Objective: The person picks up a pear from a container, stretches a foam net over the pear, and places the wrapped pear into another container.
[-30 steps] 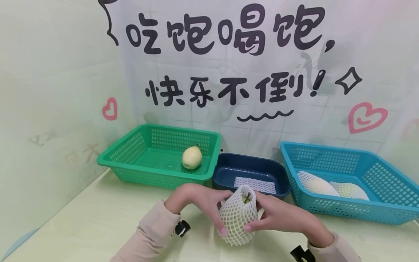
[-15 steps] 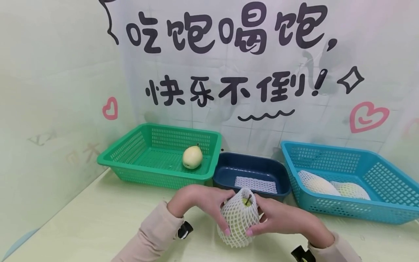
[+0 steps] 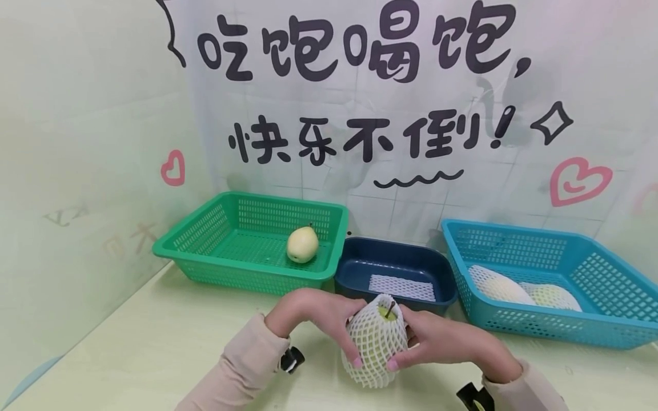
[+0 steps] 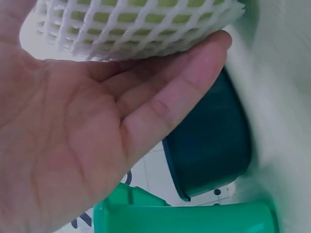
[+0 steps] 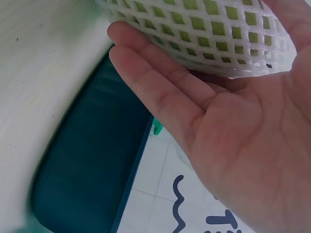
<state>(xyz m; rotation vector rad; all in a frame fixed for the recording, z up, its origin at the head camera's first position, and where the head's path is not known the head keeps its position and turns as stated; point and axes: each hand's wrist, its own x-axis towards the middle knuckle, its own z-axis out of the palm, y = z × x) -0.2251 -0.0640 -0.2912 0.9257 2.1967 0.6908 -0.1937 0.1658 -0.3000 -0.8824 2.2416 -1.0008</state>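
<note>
A pale green pear (image 3: 386, 313) stands upright inside a white foam net sleeve (image 3: 375, 351), its brown stem poking out of the top opening. My left hand (image 3: 329, 318) holds it from the left, thumb on the front of the net. From the right, my right hand (image 3: 444, 339) holds the same netted pear, its thumb also on the front near the bottom. Both wrist views show the fingers running along the far side of the foam net, with green skin visible through the mesh. In the head view those fingers are mostly hidden behind the pear.
Directly behind the hands is a dark blue tub (image 3: 396, 251) with flat foam nets (image 3: 402, 287) in it. A green basket (image 3: 205, 268) at left holds one bare pear (image 3: 302, 245). The blue basket (image 3: 555, 328) at right holds two netted pears (image 3: 550, 297).
Over the last second the left thumb has shifted slightly up and right on the net, and the left wrist slightly right. Both hands still hold the pear. The view has tilted down a little.
</note>
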